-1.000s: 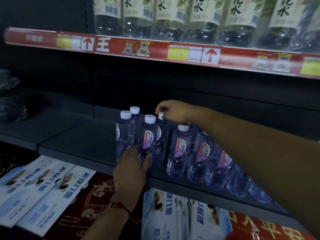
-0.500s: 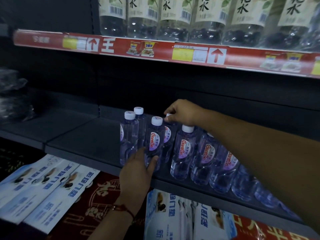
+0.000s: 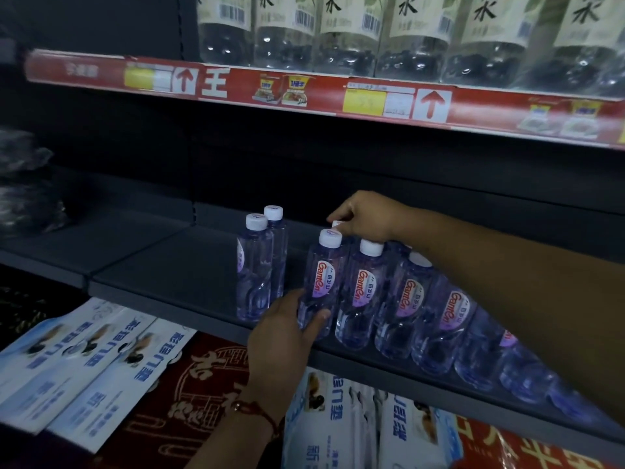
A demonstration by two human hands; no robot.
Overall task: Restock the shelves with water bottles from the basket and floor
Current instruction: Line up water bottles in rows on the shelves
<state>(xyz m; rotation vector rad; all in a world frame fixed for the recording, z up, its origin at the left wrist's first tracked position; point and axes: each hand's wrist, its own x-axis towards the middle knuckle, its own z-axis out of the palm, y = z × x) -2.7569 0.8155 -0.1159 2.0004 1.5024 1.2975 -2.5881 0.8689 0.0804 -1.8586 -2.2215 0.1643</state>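
Observation:
Small clear water bottles with white caps and red-and-purple labels stand in rows on the dark middle shelf [image 3: 162, 282]. My left hand [image 3: 287, 333] grips the base of the front water bottle [image 3: 323, 275]. Two bottles [image 3: 255, 265] now stand apart to its left, with a gap between. My right hand [image 3: 363, 218] reaches over the row and pinches the cap of a back bottle [image 3: 335, 224], whose body is hidden behind the front one. More bottles [image 3: 406, 299] run off to the right under my right forearm.
The shelf above, with a red price strip [image 3: 304, 93], carries large labelled bottles [image 3: 351, 32]. Below the middle shelf lie white-and-blue packs [image 3: 101, 360] and red cartons [image 3: 196, 384]. Something wrapped in plastic [image 3: 27, 184] sits on the far left shelf.
Both hands have slid their two bottles to the right, away from the left pair and up against the row. The camera has drifted slightly.

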